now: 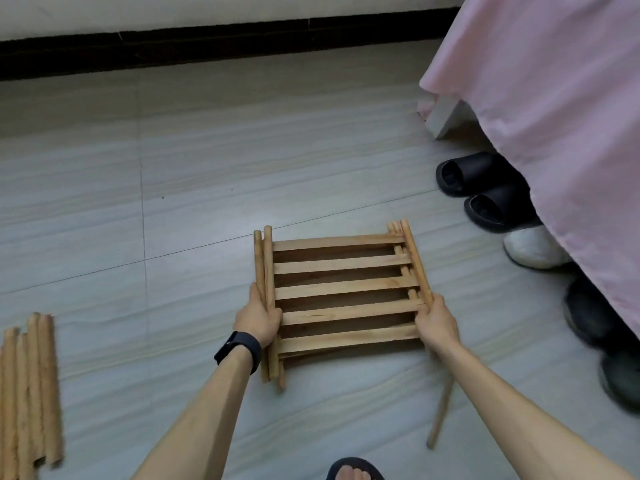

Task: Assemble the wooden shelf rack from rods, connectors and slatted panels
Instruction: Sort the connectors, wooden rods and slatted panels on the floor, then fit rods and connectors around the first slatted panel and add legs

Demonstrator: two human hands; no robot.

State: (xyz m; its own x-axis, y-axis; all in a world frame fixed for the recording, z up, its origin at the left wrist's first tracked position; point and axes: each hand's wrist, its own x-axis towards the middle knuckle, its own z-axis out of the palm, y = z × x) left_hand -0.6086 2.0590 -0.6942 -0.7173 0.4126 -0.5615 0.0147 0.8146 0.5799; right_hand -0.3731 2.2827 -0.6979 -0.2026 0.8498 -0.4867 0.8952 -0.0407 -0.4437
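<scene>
We hold a stack of slatted panels between both hands, low over the tiled floor; whether it rests on the tiles or hangs just above them we cannot tell. Our left hand grips the round rails on the stack's left edge, its fingers closed round them about two thirds of the way toward us. Our right hand grips the rails on the right edge at much the same height, its fingers wrapped round the outer rail and the thumb lying inward on the slats. Five slats of the top panel run straight across from one set of fingers to the other, and the rail ends stick out past our fingers both away from us and toward us. A dark band sits on the left wrist, just behind the gripping fingers. Well out to the left of the left fingers, a bundle of rods lies side by side on the floor. A single rod lies on the tiles behind the right fingers, partly hidden under that forearm. Beyond the right fingers and off to the right, black slippers and a white shoe sit at the hem of a pink sheet.
</scene>
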